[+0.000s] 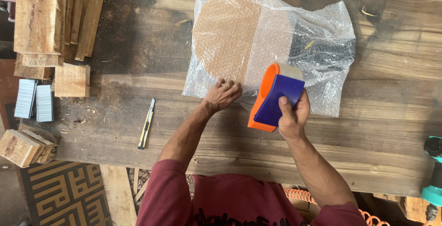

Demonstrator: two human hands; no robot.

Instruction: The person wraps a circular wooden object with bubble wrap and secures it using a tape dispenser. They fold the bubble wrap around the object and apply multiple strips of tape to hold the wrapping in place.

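A round wooden piece wrapped in clear bubble wrap point(258, 32) lies on the wooden workbench point(391, 129). My left hand point(223, 94) is closed and presses on the near edge of the wrap. My right hand point(292, 115) grips the blue handle of an orange and blue tape dispenser point(271, 99), whose tape roll rests against the near edge of the wrap, just right of my left hand.
A yellow utility knife point(147, 123) lies left of my left arm. Stacked wooden planks point(55, 14) and wood blocks point(71, 81) fill the left side, with staple strips point(34, 99) beside them. A teal power tool point(433, 170) sits at the right edge.
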